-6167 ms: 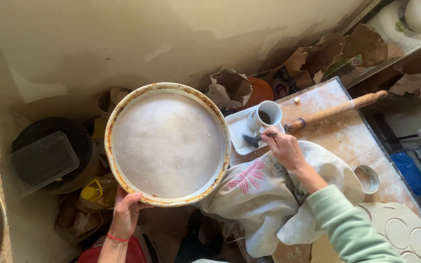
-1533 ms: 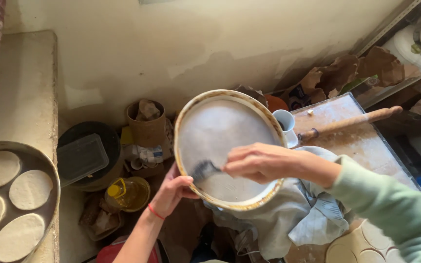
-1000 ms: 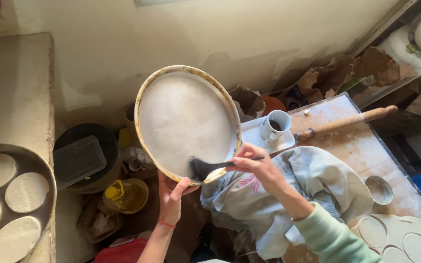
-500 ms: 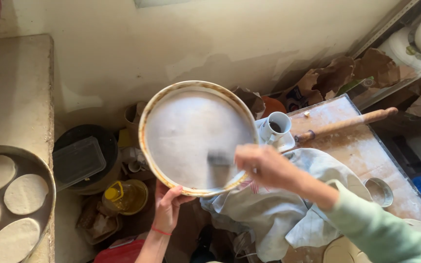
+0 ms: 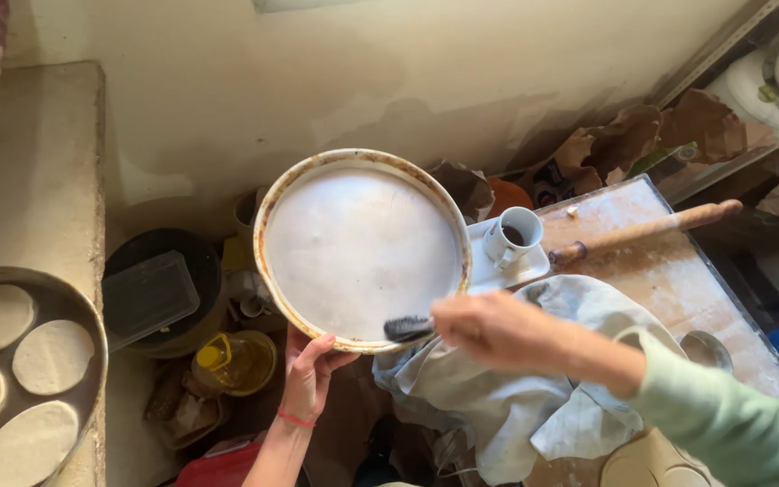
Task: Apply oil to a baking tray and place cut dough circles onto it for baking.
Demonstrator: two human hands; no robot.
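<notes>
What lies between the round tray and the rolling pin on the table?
In the head view, a white mug with dark contents stands on a small white dish, between the round tray and the rolling pin.

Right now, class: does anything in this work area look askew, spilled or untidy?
Yes. A rumpled cloth droops off the floured table's edge, and the rolling pin lies slanted. The round tray looks intact.

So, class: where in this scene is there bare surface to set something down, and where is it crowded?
Bare board lies between the rolling pin and the crumpled cloth. The ledge is free above the tray of dough rounds. The floor is crowded around the oil bottle and black bucket.
</notes>
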